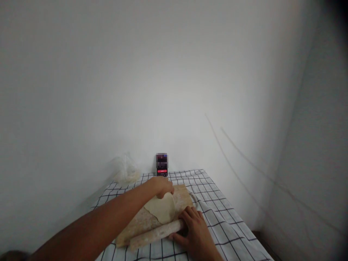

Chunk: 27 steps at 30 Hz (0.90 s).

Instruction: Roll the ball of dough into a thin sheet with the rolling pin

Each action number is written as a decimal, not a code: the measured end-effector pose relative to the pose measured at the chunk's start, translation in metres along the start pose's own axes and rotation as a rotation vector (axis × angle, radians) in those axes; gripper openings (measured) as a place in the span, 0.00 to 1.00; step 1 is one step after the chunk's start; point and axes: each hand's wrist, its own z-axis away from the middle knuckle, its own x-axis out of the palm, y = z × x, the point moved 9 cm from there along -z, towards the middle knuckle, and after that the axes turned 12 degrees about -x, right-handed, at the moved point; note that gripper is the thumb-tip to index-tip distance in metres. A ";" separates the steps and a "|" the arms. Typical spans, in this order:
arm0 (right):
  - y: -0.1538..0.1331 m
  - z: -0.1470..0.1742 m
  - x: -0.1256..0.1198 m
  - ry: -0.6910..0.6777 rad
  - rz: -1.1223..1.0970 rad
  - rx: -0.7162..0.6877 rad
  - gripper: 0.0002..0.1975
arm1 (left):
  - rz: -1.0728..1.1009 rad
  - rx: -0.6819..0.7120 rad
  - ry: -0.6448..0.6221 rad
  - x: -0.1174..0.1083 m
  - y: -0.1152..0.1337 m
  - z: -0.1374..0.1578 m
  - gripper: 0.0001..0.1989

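Observation:
A flat, rolled-out sheet of dough (164,209) lies on a floury wooden board (137,225). My left hand (162,185) reaches across to its far edge, with the fingers curled and closed on the rim of the dough; the fingertips are partly hidden. A flour-dusted rolling pin (156,233) rests slantwise along the near edge of the board. Its right end is in the grasp of my right hand (194,228), thumb on the near side and fingers over the far side.
A white cloth with dark grid lines (221,217) covers the table. Against the wall at the back stands a phone (162,165) with a lit screen. To its left sits a clear plastic bag (126,172) with something pale inside. Walls rise behind and to the right.

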 end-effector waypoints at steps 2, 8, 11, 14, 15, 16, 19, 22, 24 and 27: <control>0.002 0.000 0.001 0.005 -0.003 -0.003 0.21 | -0.030 -0.006 -0.045 -0.003 -0.005 -0.001 0.13; -0.001 0.000 -0.002 0.036 -0.028 -0.038 0.21 | 0.013 -0.050 -0.148 -0.018 -0.029 0.017 0.26; -0.005 0.000 -0.005 0.061 -0.067 -0.060 0.20 | 0.085 -0.053 -0.194 -0.033 -0.037 0.036 0.25; -0.006 0.002 -0.009 0.101 -0.128 -0.083 0.18 | 0.175 -0.033 -0.232 -0.056 -0.034 0.053 0.19; -0.005 0.003 -0.011 0.122 -0.160 -0.089 0.18 | 0.203 -0.027 -0.238 -0.064 -0.030 0.058 0.18; -0.002 0.004 -0.013 0.151 -0.198 -0.093 0.17 | 0.230 -0.021 -0.237 -0.072 -0.025 0.061 0.17; 0.010 0.010 -0.026 0.313 -0.328 -0.084 0.17 | 0.314 -0.014 -0.220 -0.097 -0.009 0.069 0.17; 0.027 0.021 -0.048 0.565 -0.396 -0.028 0.16 | 0.407 -0.020 -0.224 -0.121 -0.002 0.074 0.19; 0.036 0.029 -0.059 0.689 -0.395 0.030 0.17 | 0.484 -0.029 -0.237 -0.137 -0.005 0.077 0.21; 0.045 0.036 -0.066 0.762 -0.377 0.113 0.17 | 0.629 -0.061 -0.242 -0.145 -0.019 0.081 0.25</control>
